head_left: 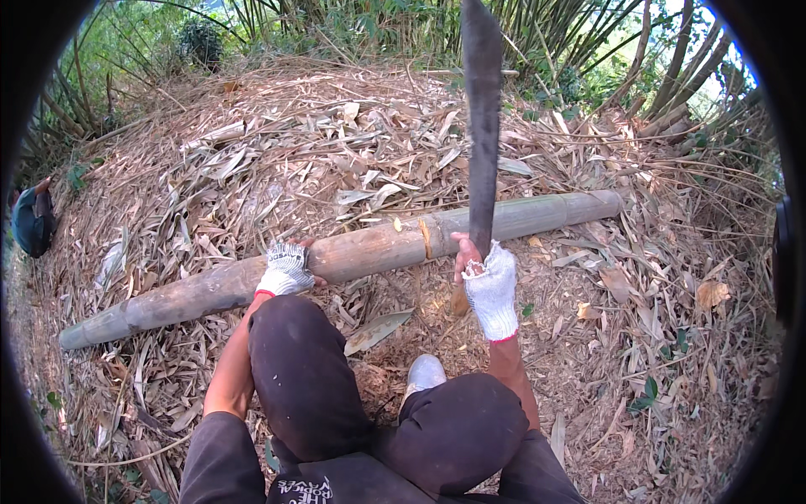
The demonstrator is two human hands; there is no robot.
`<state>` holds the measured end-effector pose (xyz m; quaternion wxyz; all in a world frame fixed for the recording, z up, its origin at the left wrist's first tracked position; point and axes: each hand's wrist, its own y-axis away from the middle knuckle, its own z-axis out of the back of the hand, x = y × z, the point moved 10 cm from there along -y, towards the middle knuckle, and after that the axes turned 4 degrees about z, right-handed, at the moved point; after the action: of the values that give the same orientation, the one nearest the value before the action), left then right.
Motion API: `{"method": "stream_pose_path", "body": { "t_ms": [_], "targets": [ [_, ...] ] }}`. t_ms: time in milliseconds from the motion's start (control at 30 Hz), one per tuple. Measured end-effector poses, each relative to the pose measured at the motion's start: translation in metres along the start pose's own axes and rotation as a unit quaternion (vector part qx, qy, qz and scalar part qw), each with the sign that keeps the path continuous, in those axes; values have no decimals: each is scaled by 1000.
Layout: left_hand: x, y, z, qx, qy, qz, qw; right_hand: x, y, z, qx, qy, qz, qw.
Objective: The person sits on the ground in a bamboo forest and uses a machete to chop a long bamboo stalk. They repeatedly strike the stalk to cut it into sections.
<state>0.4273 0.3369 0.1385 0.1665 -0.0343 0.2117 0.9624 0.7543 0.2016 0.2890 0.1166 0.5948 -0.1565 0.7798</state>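
A thick bamboo pole [369,252] lies across the ground in front of my knees, its right end farther away than its left. An orange-tan cut [425,238] marks its upper side near the middle. My left hand [287,269], in a white knit glove with bare fingertips, grips the pole left of that cut. In my right hand [490,290], gloved likewise, is a machete [483,109]. Its long dark blade points up and away, passing in front of the pole in this view. A bit of brown handle shows below the fingers.
Dry bamboo leaves and husks [285,168] cover the sloping ground. Bamboo stalks [579,42] rise at the back. A dark blue-green object [32,220] sits at the far left. My bent knees [298,370] are close to the pole, with a grey shoe [426,371] between them.
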Motion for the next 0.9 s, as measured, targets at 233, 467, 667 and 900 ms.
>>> {"method": "stream_pose_path", "body": {
  "t_ms": [233,467,667,900],
  "targets": [
    [-10,-4,1,-14,-14,-21,1000,-120,37,-14,54,323,-99,940],
    [11,-32,4,87,70,-5,994,-216,79,-29,120,249,-192,942],
    [19,-55,-11,101,70,34,992,-231,102,-17,132,124,-308,934],
    [-3,-9,-12,61,-17,17,998,-166,121,11,115,345,-212,907]
  ]
}}
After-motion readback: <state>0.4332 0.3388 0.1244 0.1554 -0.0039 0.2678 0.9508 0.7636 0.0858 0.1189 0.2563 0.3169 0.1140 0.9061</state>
